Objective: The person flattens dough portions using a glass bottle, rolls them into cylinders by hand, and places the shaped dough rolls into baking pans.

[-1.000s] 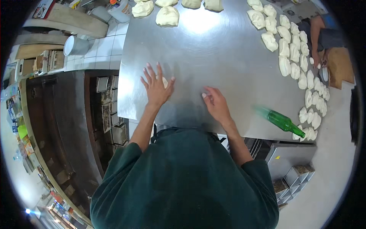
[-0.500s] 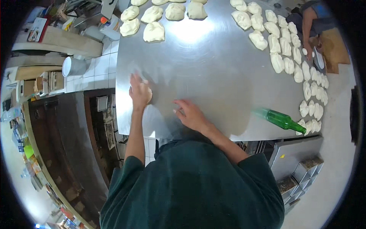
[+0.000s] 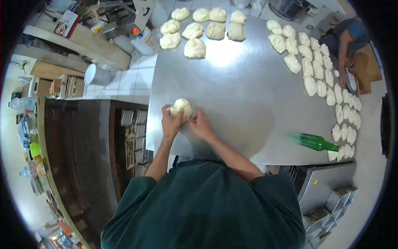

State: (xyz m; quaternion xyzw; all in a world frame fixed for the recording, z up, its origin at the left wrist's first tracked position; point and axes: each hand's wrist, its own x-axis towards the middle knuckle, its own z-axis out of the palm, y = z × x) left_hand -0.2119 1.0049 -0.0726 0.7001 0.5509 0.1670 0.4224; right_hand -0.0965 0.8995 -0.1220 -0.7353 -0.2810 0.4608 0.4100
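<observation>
My left hand point(image 3: 171, 124) grips a pale, soft lump of dough point(image 3: 181, 107) near the left front of the steel table point(image 3: 240, 91), thumb pressed against it and fingers curled round its side. Beside it, my right hand point(image 3: 200, 123) has its fingers curled in at the dough's lower right, touching it; their tips are partly hidden. Rows of larger dough pieces point(image 3: 194, 46) sit at the far edge, and many smaller oblong pieces point(image 3: 306, 54) run down the right side. A green glass bottle point(image 3: 314, 142) lies among the lower right pieces.
A co-worker point(image 3: 346, 39) bends over the right edge, a hand near a pale tray point(image 3: 351, 81). A white bucket point(image 3: 97, 76) and a jug point(image 3: 143, 41) stand beyond the left side. A dark oven-like cabinet point(image 3: 74, 153) is at left, a steel rack point(image 3: 331, 207) at lower right.
My left hand went from spread flat over the dough to gripping it, with the lump now showing above the fingers. My right hand moved left to join it. The camera view has shifted.
</observation>
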